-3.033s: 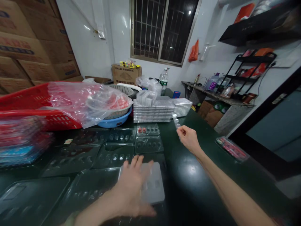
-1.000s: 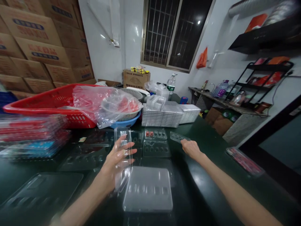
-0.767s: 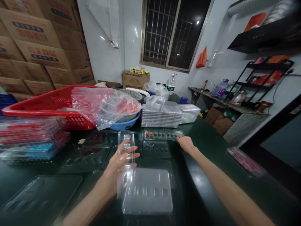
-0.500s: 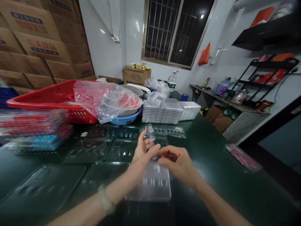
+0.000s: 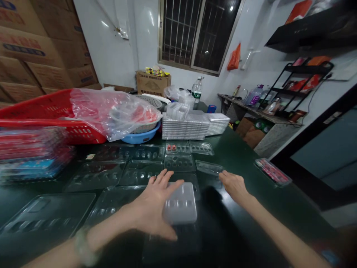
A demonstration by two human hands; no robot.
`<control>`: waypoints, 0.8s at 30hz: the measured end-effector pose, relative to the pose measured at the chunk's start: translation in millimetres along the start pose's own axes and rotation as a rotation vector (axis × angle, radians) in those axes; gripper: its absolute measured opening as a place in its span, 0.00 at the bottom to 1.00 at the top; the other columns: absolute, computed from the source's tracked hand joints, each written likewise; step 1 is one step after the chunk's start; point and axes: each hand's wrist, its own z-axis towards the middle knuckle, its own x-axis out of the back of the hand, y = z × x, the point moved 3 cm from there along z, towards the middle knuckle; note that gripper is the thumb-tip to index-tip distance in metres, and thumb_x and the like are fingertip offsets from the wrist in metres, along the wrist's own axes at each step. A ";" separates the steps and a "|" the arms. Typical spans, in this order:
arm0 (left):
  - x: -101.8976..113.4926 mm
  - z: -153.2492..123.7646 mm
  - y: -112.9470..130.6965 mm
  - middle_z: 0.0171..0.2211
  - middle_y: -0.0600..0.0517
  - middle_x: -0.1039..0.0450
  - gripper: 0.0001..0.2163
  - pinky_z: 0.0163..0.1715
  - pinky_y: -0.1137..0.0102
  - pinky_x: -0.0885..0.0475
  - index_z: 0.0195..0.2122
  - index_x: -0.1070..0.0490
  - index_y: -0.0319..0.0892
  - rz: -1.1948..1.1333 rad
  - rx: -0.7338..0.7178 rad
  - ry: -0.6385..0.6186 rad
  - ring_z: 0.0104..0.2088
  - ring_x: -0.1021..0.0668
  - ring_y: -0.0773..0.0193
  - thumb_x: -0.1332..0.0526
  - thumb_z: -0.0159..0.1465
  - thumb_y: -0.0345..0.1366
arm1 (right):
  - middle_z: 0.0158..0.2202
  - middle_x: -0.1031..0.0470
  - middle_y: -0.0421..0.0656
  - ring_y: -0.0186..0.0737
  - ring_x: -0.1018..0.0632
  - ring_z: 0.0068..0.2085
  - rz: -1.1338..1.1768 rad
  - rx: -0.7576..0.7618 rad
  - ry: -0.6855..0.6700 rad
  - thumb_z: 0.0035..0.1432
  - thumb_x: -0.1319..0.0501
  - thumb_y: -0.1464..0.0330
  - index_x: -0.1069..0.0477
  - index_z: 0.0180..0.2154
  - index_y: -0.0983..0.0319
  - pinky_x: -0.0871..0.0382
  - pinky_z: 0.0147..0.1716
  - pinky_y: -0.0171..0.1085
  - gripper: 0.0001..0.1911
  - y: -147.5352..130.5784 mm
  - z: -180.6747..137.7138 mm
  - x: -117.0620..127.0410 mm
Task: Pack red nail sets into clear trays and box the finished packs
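Observation:
My left hand lies flat with its fingers spread on the left side of a frosted stack of clear blister trays near the table's front. My right hand reaches forward, fingers drawn together at the near end of a small clear blister tray that lies on the dark green table, to the right of the laid-out rows. Rows of clear trays cover the table ahead of my left hand. One tray at the back has red pieces in it.
A red basket draped with a plastic bag, a blue basin and tall piles of clear trays line the back. Filled red and blue packs are piled at the left. One filled pack lies at the right edge. Cardboard boxes are stacked behind.
My hands met over the stack and parted again. The left hand came down flat on the stack, and the right hand carried a small clear tray out to the right of the rows.

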 end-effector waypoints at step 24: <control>2.5 18.1 -6.1 0.42 0.46 0.38 0.47 0.45 0.46 0.45 0.59 0.49 0.52 0.145 -0.030 -0.051 0.43 0.34 0.47 0.32 0.36 0.45 | 0.33 0.26 0.44 0.34 0.27 0.26 1.039 -0.259 0.247 0.57 0.46 0.64 0.30 0.41 0.63 0.34 0.25 0.33 0.13 -58.2 -30.2 16.2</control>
